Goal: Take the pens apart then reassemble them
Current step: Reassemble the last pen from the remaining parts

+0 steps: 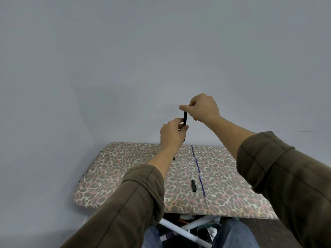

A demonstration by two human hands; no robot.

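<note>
I hold a black pen body [185, 118] upright in the air above the table. My left hand [172, 135] grips its lower part and my right hand [202, 108] pinches its top end. On the leopard-print table [125, 169] lies a black pen cap [193, 185]. Beside the cap, a long thin blue ink refill [198, 170] runs from the far edge toward me. A small dark piece [173, 157] shows just behind my left wrist, mostly hidden.
A plain grey wall stands right behind the table. White table legs [180, 231] and some small items show below the near edge, between my knees in blue jeans. Both of my forearms wear brown sleeves.
</note>
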